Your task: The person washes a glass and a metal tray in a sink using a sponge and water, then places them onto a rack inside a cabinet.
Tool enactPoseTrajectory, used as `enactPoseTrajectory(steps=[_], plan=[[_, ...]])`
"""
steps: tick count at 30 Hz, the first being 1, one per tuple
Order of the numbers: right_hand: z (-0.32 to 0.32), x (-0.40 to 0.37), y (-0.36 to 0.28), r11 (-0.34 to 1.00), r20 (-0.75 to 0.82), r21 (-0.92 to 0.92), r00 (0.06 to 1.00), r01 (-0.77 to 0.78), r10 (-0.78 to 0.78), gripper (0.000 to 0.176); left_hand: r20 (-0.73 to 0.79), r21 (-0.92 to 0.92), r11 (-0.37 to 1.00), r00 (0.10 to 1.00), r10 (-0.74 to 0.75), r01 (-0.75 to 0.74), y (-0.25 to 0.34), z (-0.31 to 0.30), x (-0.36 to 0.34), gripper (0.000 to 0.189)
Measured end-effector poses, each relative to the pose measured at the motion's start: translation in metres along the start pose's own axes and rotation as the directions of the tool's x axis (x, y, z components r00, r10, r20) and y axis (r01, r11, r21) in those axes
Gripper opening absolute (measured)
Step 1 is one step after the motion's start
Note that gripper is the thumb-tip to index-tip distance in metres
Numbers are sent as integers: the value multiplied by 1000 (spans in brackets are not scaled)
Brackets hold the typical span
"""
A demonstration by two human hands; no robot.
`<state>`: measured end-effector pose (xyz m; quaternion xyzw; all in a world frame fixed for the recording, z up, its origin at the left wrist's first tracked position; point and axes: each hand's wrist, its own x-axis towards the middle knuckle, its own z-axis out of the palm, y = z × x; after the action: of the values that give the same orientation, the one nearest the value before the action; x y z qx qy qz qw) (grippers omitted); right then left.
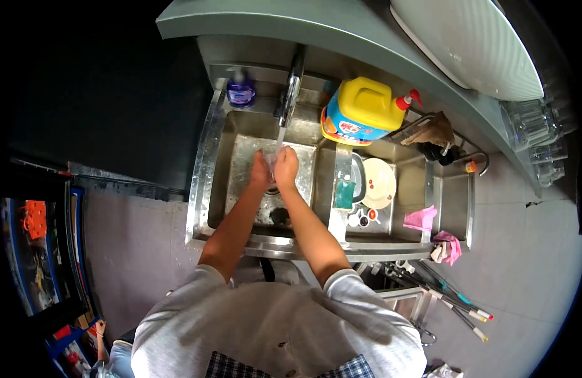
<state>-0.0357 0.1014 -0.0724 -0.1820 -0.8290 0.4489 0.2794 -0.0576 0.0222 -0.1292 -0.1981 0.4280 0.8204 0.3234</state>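
Note:
My left hand [260, 169] and my right hand [286, 166] are close together over the left basin of the steel sink [238, 183]. Water runs from the chrome faucet [293, 94] down between them. Both hands have curled fingers. Something clear or whitish shows between them, but whether it is an object or just water I cannot make out. Below the hands, the drain and a dark round patch [281, 217] show on the basin floor.
A purple soap bottle [241, 92] and a big yellow detergent jug [365, 107] stand behind the basin. A green sponge [344, 194] lies on the divider. The right basin holds a cream plate [380, 183] and small cups [364, 221]. Pink cloths [420, 218] hang nearby. Another person's hand [101, 327] appears lower left.

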Motion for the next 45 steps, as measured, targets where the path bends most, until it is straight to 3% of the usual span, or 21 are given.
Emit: enactPoseTrajectory(steps=[1, 4, 5, 7, 9, 11, 14, 15, 18, 21, 22, 24, 25, 28, 30, 33, 36, 38, 42, 43, 45], plan=[[-2, 6, -3, 998, 35, -13, 997, -64, 65, 31, 30, -44, 999, 999, 21, -19, 1, 3, 1, 68], [-7, 17, -1, 900, 200, 251, 929, -356, 311, 27, 140, -110, 994, 990, 10, 6, 11, 16, -5, 69], [11, 17, 30, 854, 252, 354, 918, -382, 307, 31, 187, -83, 995, 982, -39, 55, 23, 20, -14, 70], [27, 9, 44, 893, 161, 378, 967, -245, 196, 28, 227, -79, 984, 964, -139, 161, 33, 20, -15, 65], [26, 10, 49, 883, 164, 395, 965, -252, 203, 26, 225, -133, 953, 945, -239, 273, 36, 19, -8, 56], [17, 14, 50, 818, 270, 403, 907, -410, 322, 24, 167, -194, 928, 943, -289, 319, 29, 25, -7, 60], [0, 32, 31, 578, 523, 360, 671, -732, 526, 19, 109, -216, 936, 959, -260, 278, 30, 36, -17, 56], [10, 37, 41, 547, 490, 317, 627, -775, 605, 19, 97, -211, 946, 968, -231, 247, 32, 38, -19, 53], [1, 39, 25, 560, 541, 387, 672, -732, 505, 22, 352, -406, 849, 915, -197, 339, 22, 21, 10, 46], [-12, 38, 14, 454, 636, 292, 525, -842, 565, 40, 293, -364, 898, 946, -141, 246, 26, 17, -2, 39], [-22, 38, 5, 373, 720, 245, 426, -895, 548, 49, 213, -252, 968, 976, 36, 20, 18, 14, -2, 40], [-44, 40, -10, 221, 854, 120, 214, -968, 475, 69, 126, 25, 907, 901, 414, -420, 3, 11, -2, 46], [-47, 40, -6, 150, 900, 110, 162, -983, 404, 83, 230, 98, 863, 855, 465, -495, 9, 18, -20, 50], [-56, 38, 4, 64, 931, 68, 87, -996, 355, 83, 473, 321, 588, 663, 580, -743, 24, 24, -49, 61], [-46, 30, 26, 26, 933, 110, 113, -994, 343, 62, 564, 476, 223, 489, 666, -851, 27, 23, -47, 67], [-40, 6, 45, 62, 903, 202, 210, -977, 374, 46, 515, 475, 533, 713, 477, -700, 29, 14, -54, 73], [-35, 2, 47, 147, 827, 322, 353, -935, 438, 40, 454, 574, 483, 748, 485, -661, 23, -19, -41, 77], [-17, -4, 50, 242, 763, 393, 462, -887, 452, 41, 354, 594, 576, 826, 440, -561, 10, -44, -29, 74], [-6, -24, 54, 144, 804, 372, 396, -917, 444, 44, 132, 544, 765, 935, 328, -345, 15, -53, -53, 69], [-13, -26, 56, 88, 818, 410, 408, -908, 406, 43, 159, 480, 767, 902, 400, -425, 3, -65, -44, 67], [-1, -24, 68, 19, 783, 464, 419, -886, 460, 45, 84, 564, 759, 936, 340, -327, -10, -78, -46, 64]])
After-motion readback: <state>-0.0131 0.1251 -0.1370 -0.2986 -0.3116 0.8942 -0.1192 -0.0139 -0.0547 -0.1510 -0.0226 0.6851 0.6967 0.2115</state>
